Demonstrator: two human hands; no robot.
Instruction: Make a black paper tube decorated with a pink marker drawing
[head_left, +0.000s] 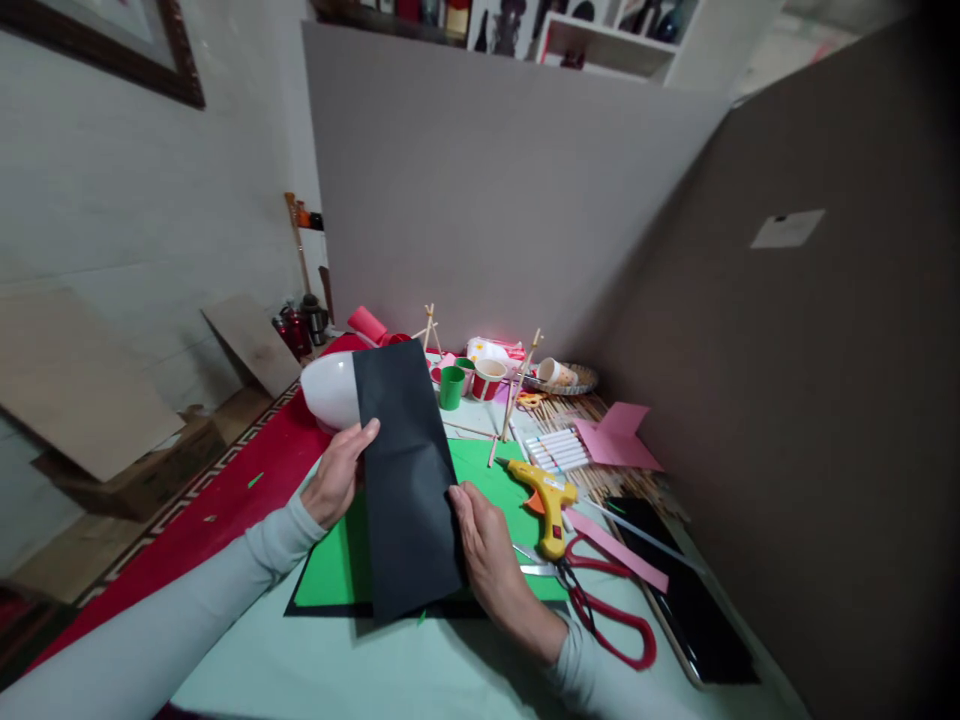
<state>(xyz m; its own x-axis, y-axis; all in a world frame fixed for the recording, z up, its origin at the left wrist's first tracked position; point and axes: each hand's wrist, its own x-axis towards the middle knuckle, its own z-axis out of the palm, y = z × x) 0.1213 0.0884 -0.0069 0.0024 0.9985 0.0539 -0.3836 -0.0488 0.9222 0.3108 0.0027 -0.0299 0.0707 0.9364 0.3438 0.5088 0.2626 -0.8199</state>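
Black paper in one long, upright-tilted sheet (409,500) was held between two hands, above a green sheet (337,575) whose near edge showed a dark border. The left hand (336,475) was closed on its left edge, thumb on the face and fingers mostly hidden behind; the right hand (487,550) pinched the opposite edge lower down, its fingers partly curled and partly out of sight. Gripping opposite edges probably kept the thin sheet, which showed faint bends, from sagging

Just beyond it, a yellow glue gun (551,495) lay near the red-handled scissors (611,610), seemingly set to the right to be within reach while the middle was left for paper. White-barrelled markers (556,450) lay side by side next to a folded pink card (619,440), perhaps lined up for easy picking

Among the containers, a green cup (451,390) stood upright beside a red-and-white cup (488,385); what either held could not be told. Behind them to the right, a woven tray (590,380) bore a pale paper cup (553,372) tipped on its side. At the left, a glossy white bowl (328,390) was partly covered by the black paper, its inside hidden
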